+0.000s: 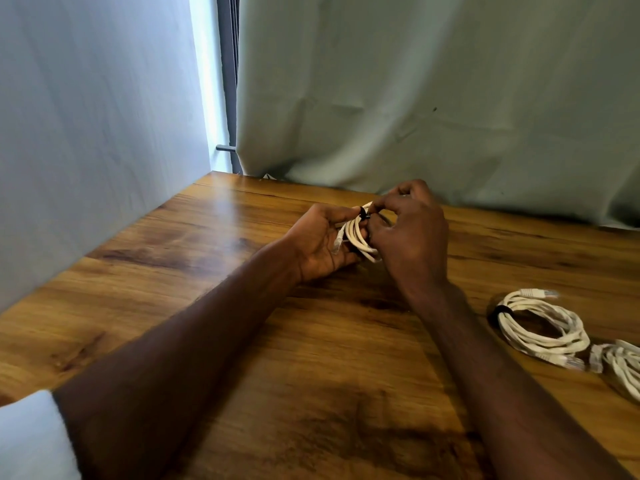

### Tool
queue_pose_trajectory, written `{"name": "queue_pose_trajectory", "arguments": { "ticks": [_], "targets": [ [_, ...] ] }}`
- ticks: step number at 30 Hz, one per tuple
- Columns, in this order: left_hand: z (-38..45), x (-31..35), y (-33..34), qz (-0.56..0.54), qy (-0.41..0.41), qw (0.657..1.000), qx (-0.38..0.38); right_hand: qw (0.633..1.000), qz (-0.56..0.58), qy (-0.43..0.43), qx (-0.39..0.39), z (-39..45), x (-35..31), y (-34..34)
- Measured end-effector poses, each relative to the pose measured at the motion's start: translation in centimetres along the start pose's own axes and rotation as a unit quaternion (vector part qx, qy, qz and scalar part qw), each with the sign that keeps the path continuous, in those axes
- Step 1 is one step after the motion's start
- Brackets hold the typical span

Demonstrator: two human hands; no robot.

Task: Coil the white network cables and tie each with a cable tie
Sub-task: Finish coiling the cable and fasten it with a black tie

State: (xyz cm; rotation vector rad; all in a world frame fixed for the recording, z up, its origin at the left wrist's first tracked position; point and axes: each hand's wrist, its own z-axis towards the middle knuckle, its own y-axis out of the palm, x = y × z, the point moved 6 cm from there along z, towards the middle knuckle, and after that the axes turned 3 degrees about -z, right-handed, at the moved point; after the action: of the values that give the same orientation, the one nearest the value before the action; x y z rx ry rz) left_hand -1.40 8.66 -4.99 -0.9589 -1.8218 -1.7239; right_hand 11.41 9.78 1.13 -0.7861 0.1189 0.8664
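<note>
A coiled white network cable (pixel 356 237) is held between both hands above the far middle of the wooden table (pixel 214 306). My left hand (pixel 320 244) cradles the coil from the left, thumb and fingers pinching it near a black cable tie (pixel 363 213) wrapped round its top. My right hand (pixel 412 233) covers the coil's right side, its fingers pinching at the tie. One clear plug of the cable lies against my left palm. The right part of the coil is hidden behind my right hand.
A coiled white cable bound with a black tie (pixel 540 327) lies at the right of the table. Another white coil (pixel 623 368) sits at the right edge, partly out of view. A pale green curtain (pixel 433 98) hangs behind the table, a wall on the left.
</note>
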Motion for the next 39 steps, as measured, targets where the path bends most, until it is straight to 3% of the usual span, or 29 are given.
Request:
{"name": "queue_pose_trajectory", "arguments": {
  "ticks": [10, 16, 25, 34, 39],
  "targets": [
    [-0.7, 0.2, 0.4, -0.011, 0.008, 1.0, -0.002, 1.0, -0.02, -0.019, -0.009, 0.1, -0.9, -0.4],
    [-0.1, -0.2, 0.5, -0.009, 0.008, 1.0, 0.001, 0.998, 0.039, 0.043, -0.027, 0.5, 0.6, 0.2],
    [-0.1, -0.3, 0.2, -0.013, 0.003, 1.0, 0.027, 0.993, 0.098, 0.065, -0.03, 0.4, 1.2, 0.6],
    [0.0, -0.4, 0.5, 0.005, 0.005, 0.999, 0.036, 0.999, 0.01, 0.043, -0.023, 0.1, 0.8, -0.2],
    [-0.1, -0.4, 0.4, 0.015, 0.007, 0.999, 0.032, 0.996, 0.06, 0.065, -0.025, 0.2, 1.2, 0.0]
  ]
}}
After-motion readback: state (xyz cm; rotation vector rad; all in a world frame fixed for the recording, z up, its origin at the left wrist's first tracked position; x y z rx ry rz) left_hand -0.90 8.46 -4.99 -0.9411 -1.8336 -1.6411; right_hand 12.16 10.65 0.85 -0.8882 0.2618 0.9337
